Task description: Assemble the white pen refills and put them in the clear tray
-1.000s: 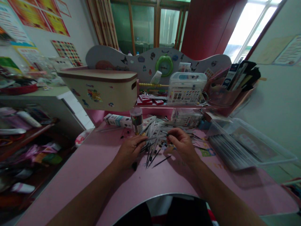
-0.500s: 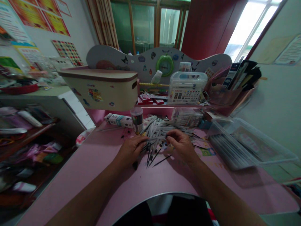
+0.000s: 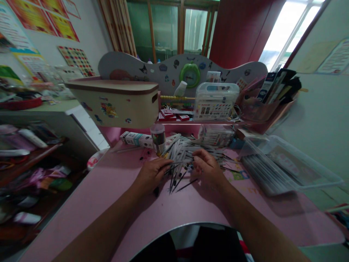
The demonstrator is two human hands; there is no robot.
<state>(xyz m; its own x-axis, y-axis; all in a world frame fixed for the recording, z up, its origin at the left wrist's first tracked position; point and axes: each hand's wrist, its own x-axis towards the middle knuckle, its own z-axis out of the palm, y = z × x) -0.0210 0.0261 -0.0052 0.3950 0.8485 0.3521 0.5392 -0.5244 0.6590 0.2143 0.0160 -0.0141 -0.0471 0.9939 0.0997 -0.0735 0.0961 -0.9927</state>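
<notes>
A slim pale pen (image 3: 181, 162) lies level between my two hands, above a heap of similar pens. My left hand (image 3: 152, 174) pinches its left end between thumb and fingers. At its right end, the thumb and forefinger of my right hand (image 3: 208, 168) are closed; blur hides just how they meet the tip. The heaped pens (image 3: 178, 147) have whitish barrels, and some show dark ends. Several dark-tipped ones point towards me below the hands. Behind my left hand stands a clear plastic cup (image 3: 158, 137) with dark contents.
On the right of the pink desk (image 3: 174, 211) rests an open clear plastic box (image 3: 305, 182) with grey sticks inside. A long printed carton (image 3: 136, 139) lies at the back left. Above the desk, a shelf holds a cream bin (image 3: 122, 105) and a clear carry case (image 3: 216, 102).
My hands stay in nearly the same place over the heap. The dark bit at my right fingertips no longer shows clearly, and those fingers have shifted slightly. The view has moved a little.
</notes>
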